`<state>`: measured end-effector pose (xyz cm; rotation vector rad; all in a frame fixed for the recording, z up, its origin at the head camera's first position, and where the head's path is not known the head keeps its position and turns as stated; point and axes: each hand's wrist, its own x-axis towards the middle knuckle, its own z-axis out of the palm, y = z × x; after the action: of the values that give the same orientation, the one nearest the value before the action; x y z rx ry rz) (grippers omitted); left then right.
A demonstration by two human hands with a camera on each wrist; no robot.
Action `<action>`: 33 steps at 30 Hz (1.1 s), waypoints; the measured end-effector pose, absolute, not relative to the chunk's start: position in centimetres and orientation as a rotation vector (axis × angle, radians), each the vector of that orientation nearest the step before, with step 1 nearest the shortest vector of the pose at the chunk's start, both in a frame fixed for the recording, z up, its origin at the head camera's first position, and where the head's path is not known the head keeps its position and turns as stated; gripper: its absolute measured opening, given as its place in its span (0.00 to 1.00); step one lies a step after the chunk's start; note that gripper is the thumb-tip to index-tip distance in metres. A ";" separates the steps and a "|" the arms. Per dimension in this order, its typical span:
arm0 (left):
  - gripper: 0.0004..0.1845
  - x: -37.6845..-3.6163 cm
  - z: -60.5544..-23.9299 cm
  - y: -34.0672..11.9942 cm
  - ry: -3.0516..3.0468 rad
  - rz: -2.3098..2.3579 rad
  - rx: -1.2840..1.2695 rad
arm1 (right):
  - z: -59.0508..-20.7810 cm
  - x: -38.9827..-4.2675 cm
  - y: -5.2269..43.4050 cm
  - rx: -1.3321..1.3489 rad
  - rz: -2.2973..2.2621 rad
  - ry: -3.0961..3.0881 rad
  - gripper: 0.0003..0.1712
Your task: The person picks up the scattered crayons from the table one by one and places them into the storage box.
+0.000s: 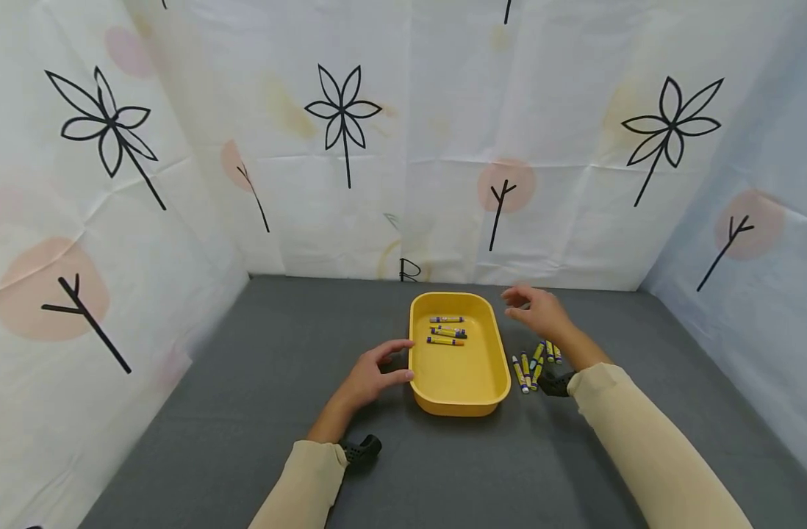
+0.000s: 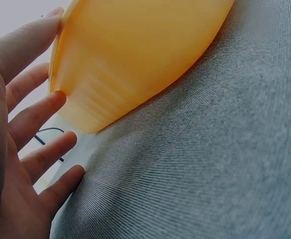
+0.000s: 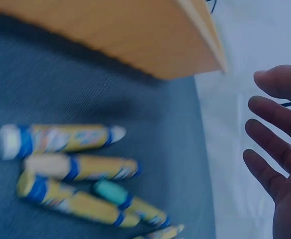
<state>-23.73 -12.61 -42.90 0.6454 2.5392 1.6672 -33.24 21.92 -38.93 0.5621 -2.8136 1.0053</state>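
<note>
A yellow plastic tray (image 1: 459, 378) stands on the dark grey tabletop with several crayons (image 1: 445, 341) lying crosswise on its floor. My left hand (image 1: 370, 375) touches the tray's left rim, thumb and fingers spread; the left wrist view shows the fingertips against the yellow wall (image 2: 135, 55). Beyond the tray's right side my right hand (image 1: 539, 312) hovers above the table, holding nothing, with its fingers loosely bent. Several more crayons (image 1: 525, 367) lie in a loose group right of the tray, below the right wrist. In the right wrist view, a white-tipped crayon (image 3: 71, 138) lies among them.
Grey cloth (image 1: 278, 345) covers the table. Behind it and on both sides hang white fabric walls (image 1: 430, 147) printed with leaves and small trees. Each wrist wears a black strap device (image 1: 362, 450).
</note>
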 end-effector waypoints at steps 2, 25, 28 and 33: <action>0.27 -23.7 -42.9 -12.7 2.542 1.662 0.634 | -39.5 -32.9 22.2 0.578 0.978 -2.846 0.19; 0.28 -23.9 -42.8 -12.7 2.530 1.640 0.648 | -43.3 -29.7 24.5 0.852 0.893 -2.966 0.22; 0.28 -23.8 -42.9 -12.8 2.533 1.640 0.647 | -43.5 -29.6 24.6 0.887 0.877 -2.980 0.23; 0.27 -23.7 -42.8 -12.7 2.538 1.635 0.649 | -43.5 -29.4 24.6 0.962 0.862 -2.985 0.24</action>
<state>-23.74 -12.75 -42.83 0.6489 2.5381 1.6345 -29.40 24.58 -43.45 0.9619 -2.9849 0.8617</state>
